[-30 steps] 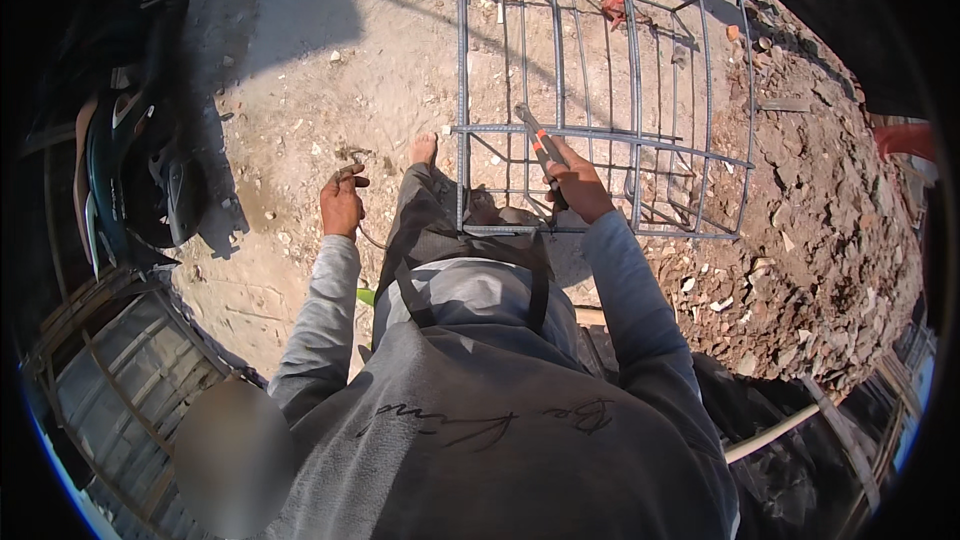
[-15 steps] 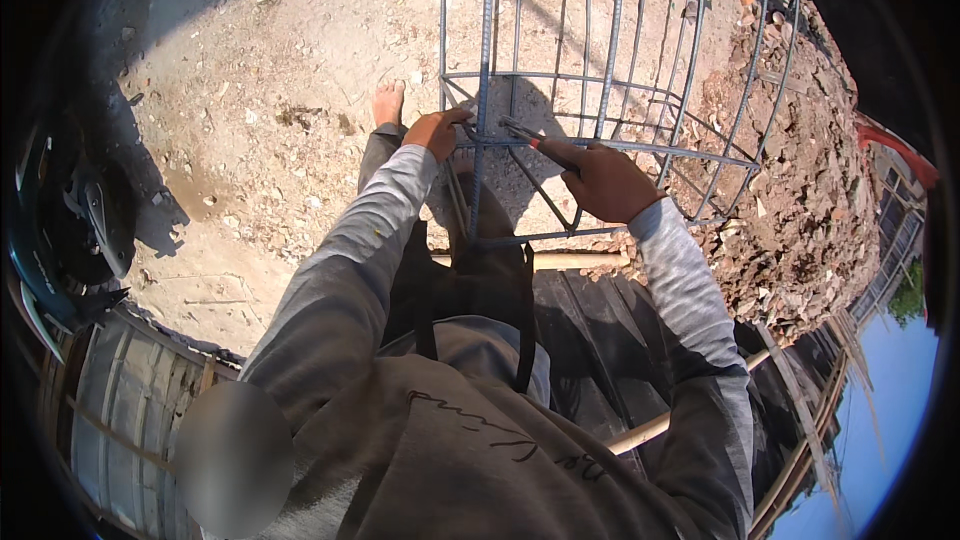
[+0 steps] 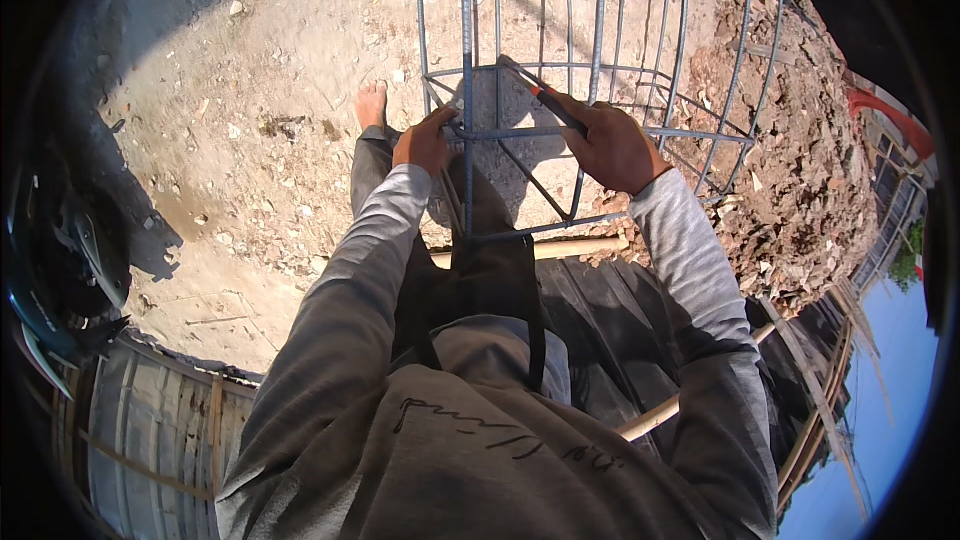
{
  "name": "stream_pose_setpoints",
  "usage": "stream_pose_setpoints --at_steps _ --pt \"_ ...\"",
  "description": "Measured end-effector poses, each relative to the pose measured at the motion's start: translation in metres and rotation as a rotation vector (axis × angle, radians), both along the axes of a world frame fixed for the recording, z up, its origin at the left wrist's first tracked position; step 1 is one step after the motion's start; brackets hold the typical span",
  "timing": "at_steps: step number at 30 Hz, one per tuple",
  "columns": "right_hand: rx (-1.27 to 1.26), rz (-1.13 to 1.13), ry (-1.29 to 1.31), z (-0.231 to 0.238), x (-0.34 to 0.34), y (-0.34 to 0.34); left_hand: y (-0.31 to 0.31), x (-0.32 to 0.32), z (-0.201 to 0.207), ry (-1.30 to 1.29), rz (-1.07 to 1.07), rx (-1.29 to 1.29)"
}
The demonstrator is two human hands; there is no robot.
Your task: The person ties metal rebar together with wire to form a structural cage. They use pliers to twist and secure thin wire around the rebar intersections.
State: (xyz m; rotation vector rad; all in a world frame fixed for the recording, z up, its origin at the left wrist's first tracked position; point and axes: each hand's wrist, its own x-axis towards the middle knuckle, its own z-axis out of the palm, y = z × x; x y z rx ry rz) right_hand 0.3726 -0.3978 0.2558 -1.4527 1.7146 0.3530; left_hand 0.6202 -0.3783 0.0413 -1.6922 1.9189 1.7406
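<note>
A cage of ribbed steel rebar [image 3: 467, 40], with long bars crossed by thinner stirrups, stands in front of me. My left hand [image 3: 424, 143] is at its near left part, where a bar and a stirrup cross. Its fingers are closed together there, and whatever they pinch is too small to make out. My right hand [image 3: 617, 148] grips the dark handles of pincers [image 3: 527, 82] with a bit of red on them. Their head points up and left over the cage, just right of the thick bar and apart from the crossing.
Pale stony ground [image 3: 270, 70] lies under the cage, with a heap of broken earth [image 3: 800, 210] at right. Dark corrugated sheets [image 3: 610, 315] and a bamboo pole [image 3: 580, 247] are close by my legs. A motorbike [image 3: 85, 250] is parked at far left. My bare foot [image 3: 370, 105] shows beyond my left hand.
The pincers' head has swung up and away from the bar crossing, with my right hand rising a little. My left hand stays at the crossing. The whole view has shifted slightly.
</note>
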Motion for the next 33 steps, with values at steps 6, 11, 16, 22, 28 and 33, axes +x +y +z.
stream_pose_setpoints --at_steps 6,11,16,22,28,33 --pt "0.109 -0.129 -0.094 0.011 0.0 -0.02 0.008 0.003 -0.015 0.006 0.011 0.001" --pt "0.172 0.075 -0.327 -0.028 -0.009 0.016 0.003 0.0 -0.006 -0.055 -0.056 0.015" --pt "-0.207 -0.125 0.006 -0.007 0.004 -0.019 0.006 -0.001 -0.009 -0.017 -0.017 -0.007" --pt "0.215 0.171 -0.112 0.009 -0.004 -0.037 -0.003 0.0 -0.005 0.007 0.001 0.018" --pt "0.153 0.153 -0.269 -0.022 0.01 0.024 0.006 -0.004 0.004 -0.038 -0.059 0.05" --pt "0.031 0.038 -0.096 0.01 0.011 -0.042 0.012 0.008 -0.003 0.0 0.04 0.07"
